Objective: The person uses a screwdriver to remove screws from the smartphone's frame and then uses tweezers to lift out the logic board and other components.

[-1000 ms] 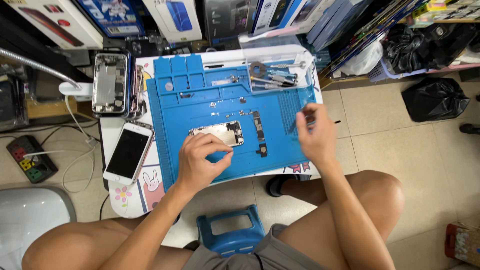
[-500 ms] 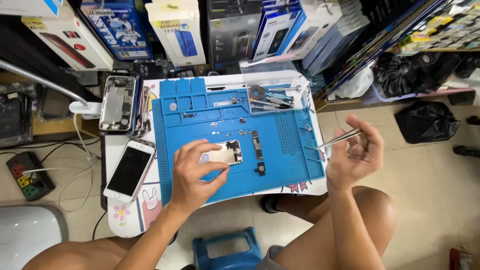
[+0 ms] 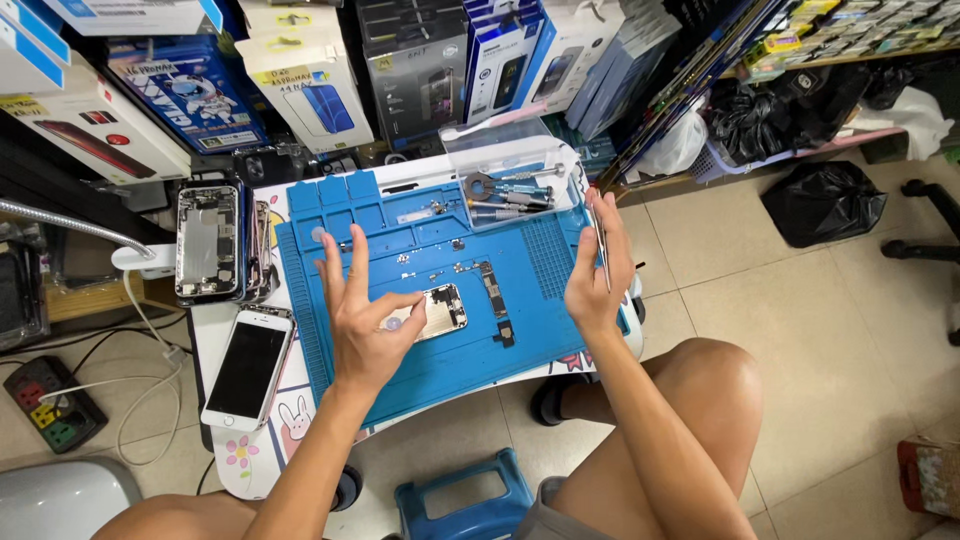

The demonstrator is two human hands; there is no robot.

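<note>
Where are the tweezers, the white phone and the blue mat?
tweezers point(image 3: 598, 243): head view, on the thin metal shaft in the right hand.
white phone point(image 3: 247, 369): head view, middle of its dark screen.
blue mat point(image 3: 455, 365): head view, bare patch near its front edge.

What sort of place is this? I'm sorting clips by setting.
Most likely a small phone repair stall or shop. A blue repair mat carries an opened phone part under the left hand, the right hand holds tweezers, and boxed phone accessories are stacked behind.
</note>
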